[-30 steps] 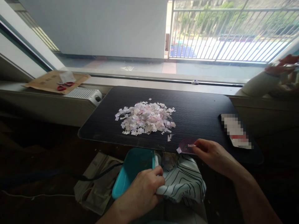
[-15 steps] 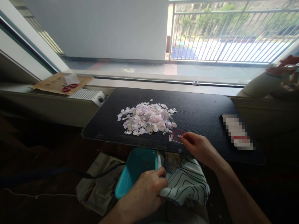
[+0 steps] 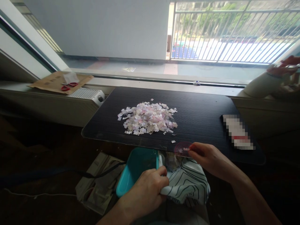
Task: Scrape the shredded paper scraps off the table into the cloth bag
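My left hand (image 3: 153, 182) is closed on the edge of a white cloth bag (image 3: 189, 184) with black wavy lines, just below the table's front edge. Paper scraps (image 3: 172, 162) show inside the bag's opening. Between the thumb and fingers of my right hand (image 3: 207, 156) is a thin, see-through pink plastic piece (image 3: 180, 146) with a rounded edge. It lies at the table's front edge, above the bag. A heap of small cut paper pieces (image 3: 150, 118), white and pale pink, is spread on the black table (image 3: 197, 109). One loose scrap (image 3: 173, 141) lies near the plastic piece.
A turquoise bin (image 3: 138, 162) stands left of the bag. At the table's right end lies a dark-edged flat object (image 3: 239, 132), its face blurred. Red-handled scissors (image 3: 67, 86) rest on a brown envelope (image 3: 52, 82) by the window. A white radiator (image 3: 87, 95) stands beside the table.
My right hand has drawn the pink plastic piece from beside the heap toward me, to the table's front edge. One scrap now lies behind it. My left hand stays on the bag.
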Demonstrator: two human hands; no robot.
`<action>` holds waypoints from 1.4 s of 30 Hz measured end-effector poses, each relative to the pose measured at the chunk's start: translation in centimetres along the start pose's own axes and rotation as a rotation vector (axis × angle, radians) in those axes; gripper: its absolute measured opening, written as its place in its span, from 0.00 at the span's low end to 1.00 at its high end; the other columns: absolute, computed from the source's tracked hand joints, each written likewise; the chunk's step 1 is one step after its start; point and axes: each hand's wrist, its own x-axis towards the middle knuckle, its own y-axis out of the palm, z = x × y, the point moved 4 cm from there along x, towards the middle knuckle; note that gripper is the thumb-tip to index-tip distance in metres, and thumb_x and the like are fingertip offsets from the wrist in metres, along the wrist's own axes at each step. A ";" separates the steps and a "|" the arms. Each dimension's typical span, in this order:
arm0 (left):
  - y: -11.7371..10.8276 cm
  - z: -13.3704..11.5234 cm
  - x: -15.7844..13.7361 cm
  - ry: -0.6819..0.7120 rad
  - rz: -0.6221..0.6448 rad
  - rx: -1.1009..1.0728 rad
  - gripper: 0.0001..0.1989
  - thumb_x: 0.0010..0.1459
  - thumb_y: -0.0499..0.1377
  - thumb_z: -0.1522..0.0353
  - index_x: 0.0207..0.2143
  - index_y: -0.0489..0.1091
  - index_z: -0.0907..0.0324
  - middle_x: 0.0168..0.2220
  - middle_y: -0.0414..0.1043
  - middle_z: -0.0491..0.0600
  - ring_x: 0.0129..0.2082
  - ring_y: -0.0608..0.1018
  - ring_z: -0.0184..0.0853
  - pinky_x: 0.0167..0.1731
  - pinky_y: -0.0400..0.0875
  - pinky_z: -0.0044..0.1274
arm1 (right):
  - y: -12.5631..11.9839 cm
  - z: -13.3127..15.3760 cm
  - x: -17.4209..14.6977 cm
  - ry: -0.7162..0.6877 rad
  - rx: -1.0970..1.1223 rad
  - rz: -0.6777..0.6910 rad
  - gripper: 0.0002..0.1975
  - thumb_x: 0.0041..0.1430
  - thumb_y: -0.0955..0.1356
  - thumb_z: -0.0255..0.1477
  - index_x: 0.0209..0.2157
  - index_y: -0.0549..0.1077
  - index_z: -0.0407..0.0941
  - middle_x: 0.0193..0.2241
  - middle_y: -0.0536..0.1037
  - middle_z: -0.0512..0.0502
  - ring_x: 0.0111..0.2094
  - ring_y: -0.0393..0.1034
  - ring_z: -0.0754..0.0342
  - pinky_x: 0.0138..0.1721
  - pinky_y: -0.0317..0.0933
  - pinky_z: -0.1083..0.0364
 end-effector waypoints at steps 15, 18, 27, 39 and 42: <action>1.5 -2.9 1.8 0.186 0.128 0.242 0.05 0.52 0.64 0.68 0.28 0.69 0.58 0.36 0.70 0.45 0.28 0.74 0.35 0.25 0.66 0.23 | -0.6 -1.2 0.8 -0.002 0.025 -0.206 0.14 0.60 0.62 0.39 0.32 0.73 0.45 0.22 0.73 0.52 0.23 0.63 0.57 0.25 0.55 0.59; 1.8 -4.1 2.7 0.272 0.168 0.339 0.08 0.52 0.64 0.66 0.27 0.69 0.59 0.34 0.70 0.46 0.25 0.74 0.37 0.20 0.63 0.25 | -0.4 -1.5 1.4 -0.018 -0.003 -0.214 0.14 0.61 0.62 0.39 0.34 0.73 0.45 0.23 0.75 0.52 0.24 0.65 0.57 0.26 0.55 0.58; 1.1 -5.3 4.0 0.357 0.178 0.401 0.08 0.52 0.65 0.64 0.27 0.71 0.59 0.33 0.71 0.48 0.24 0.75 0.38 0.18 0.61 0.26 | 0.4 -1.1 0.4 -0.082 0.080 -0.078 0.15 0.62 0.62 0.40 0.33 0.74 0.45 0.23 0.74 0.52 0.23 0.65 0.58 0.24 0.57 0.60; 1.2 -4.7 4.2 0.349 0.127 0.328 0.06 0.51 0.64 0.67 0.26 0.70 0.60 0.32 0.71 0.48 0.24 0.74 0.37 0.19 0.60 0.25 | 0.4 -2.1 -1.4 -0.017 0.098 -0.126 0.15 0.62 0.62 0.40 0.37 0.75 0.45 0.25 0.75 0.51 0.25 0.65 0.57 0.26 0.58 0.60; 1.3 -4.7 4.2 0.354 0.122 0.335 0.07 0.51 0.64 0.67 0.26 0.70 0.59 0.32 0.71 0.49 0.24 0.75 0.38 0.18 0.60 0.26 | -0.3 -2.6 0.8 0.004 0.072 -0.299 0.16 0.60 0.63 0.42 0.38 0.75 0.45 0.25 0.76 0.50 0.25 0.66 0.56 0.26 0.58 0.59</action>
